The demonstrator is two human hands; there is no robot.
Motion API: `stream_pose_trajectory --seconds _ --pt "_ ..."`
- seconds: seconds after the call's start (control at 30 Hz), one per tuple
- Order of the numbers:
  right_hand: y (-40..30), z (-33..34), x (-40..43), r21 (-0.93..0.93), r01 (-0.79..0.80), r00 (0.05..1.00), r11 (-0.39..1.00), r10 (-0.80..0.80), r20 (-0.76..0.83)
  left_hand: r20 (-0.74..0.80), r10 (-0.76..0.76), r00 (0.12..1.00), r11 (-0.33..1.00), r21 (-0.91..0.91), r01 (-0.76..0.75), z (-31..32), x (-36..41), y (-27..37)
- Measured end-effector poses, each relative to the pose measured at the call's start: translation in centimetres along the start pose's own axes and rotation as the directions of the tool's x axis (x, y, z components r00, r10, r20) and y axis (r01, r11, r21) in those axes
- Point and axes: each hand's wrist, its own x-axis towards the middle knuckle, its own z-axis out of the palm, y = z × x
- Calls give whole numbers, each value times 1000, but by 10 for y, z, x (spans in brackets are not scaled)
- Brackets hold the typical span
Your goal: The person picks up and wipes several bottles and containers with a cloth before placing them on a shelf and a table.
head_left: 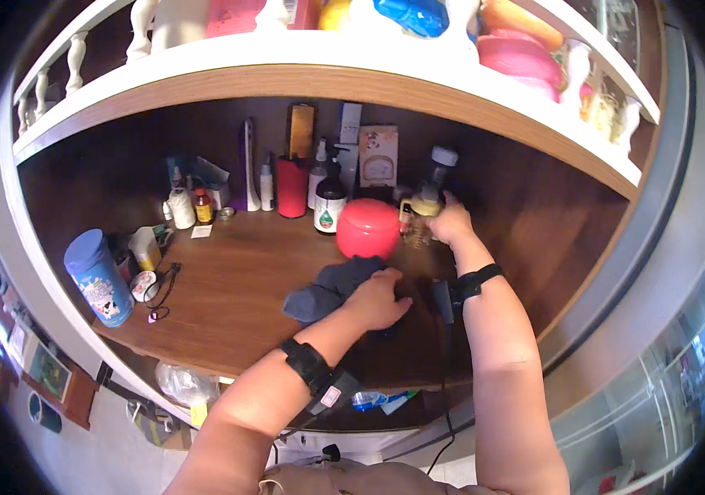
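My left hand (380, 300) presses down on a crumpled dark blue cloth (315, 300) on the wooden shelf, its thumb spread to the right. Part of the cloth is hidden beneath the palm. Farther back, my right hand (453, 221) grips a container with a pale yellow top and handle (425, 206); its fingers are partly hidden. Behind that stands a clear bottle with a white lid (444, 156). A round red lidded pot (368, 228) sits between the two hands, just beyond the cloth. Both wrists wear black straps.
Beside the pot stand a pump bottle (329, 207), a red canister (292, 185) and a printed box (378, 156). At left are a blue canister (100, 278), a black cable (164, 291) and a small brown bottle (204, 205). A white-railed shelf (303, 55) overhangs everything.
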Motion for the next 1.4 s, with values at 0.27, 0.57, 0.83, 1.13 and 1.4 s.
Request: stream_pose_trajectory --seconds 0.27,0.57,0.83,1.13,1.4 --pt "17 23 20 -178 -57 991 982 78 112 -161 -16 987 934 -354 -42 22 60 -4" --pt "17 15 -12 -8 -1 997 1000 1 72 -127 -189 974 887 -448 114 39 74 -2" --pt "-21 -61 -106 413 242 963 878 -168 -209 -444 98 891 681 -622 -385 4 67 15" --pt "-43 -49 -196 782 432 901 449 -248 -355 -559 377 739 700 -350 -622 -76 -45 27" --pt "-88 24 -225 264 220 937 939 -279 211 -410 291 865 486 -716 -502 -136 -116 -17"
